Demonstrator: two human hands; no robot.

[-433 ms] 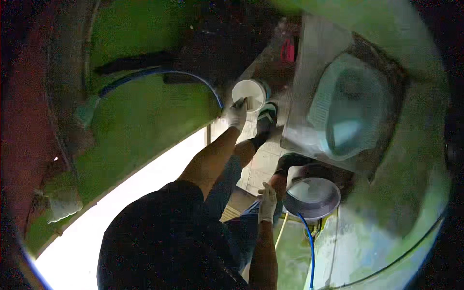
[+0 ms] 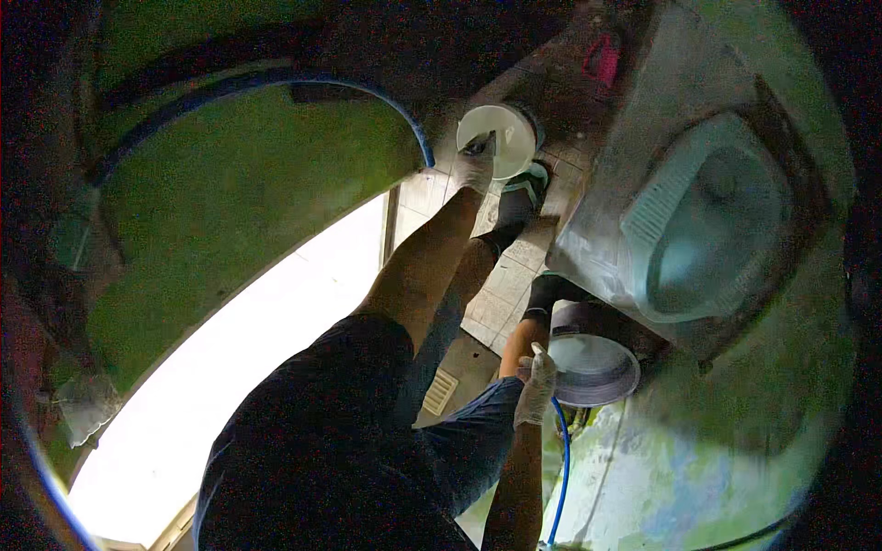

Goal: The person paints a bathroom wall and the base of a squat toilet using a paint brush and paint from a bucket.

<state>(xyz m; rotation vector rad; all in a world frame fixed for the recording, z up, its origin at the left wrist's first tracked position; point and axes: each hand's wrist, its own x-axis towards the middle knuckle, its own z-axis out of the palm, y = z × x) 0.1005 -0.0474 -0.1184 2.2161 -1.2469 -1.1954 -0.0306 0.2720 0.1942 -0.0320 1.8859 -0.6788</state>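
Observation:
My left hand [image 2: 472, 172], in a pale glove, reaches to the near side of a white round bucket [image 2: 516, 138]. Its fingers are closed at the bucket's mouth, where a small dark shape shows by the fingertips; what they hold I cannot make out. My gloved right hand [image 2: 536, 386] hangs beside my right knee, next to a grey round basin [image 2: 597, 367]. Its fingers are loosely bent and a little apart, with nothing visible in them. The bucket stands just beyond my left shoe [image 2: 524, 195].
A pale green squat toilet [image 2: 675, 243] is set in a raised slab on the right. One blue hose [image 2: 562, 468] runs below the basin, another blue hose [image 2: 367, 89] arcs at upper left. A pink object [image 2: 602, 61] lies far back. A floor drain grate [image 2: 441, 391] sits near my legs.
The view has shifted, so the toilet and bucket sit further right. My left hand stays at the bucket's mouth; my right hand is still by the knee, now closer against the basin's edge.

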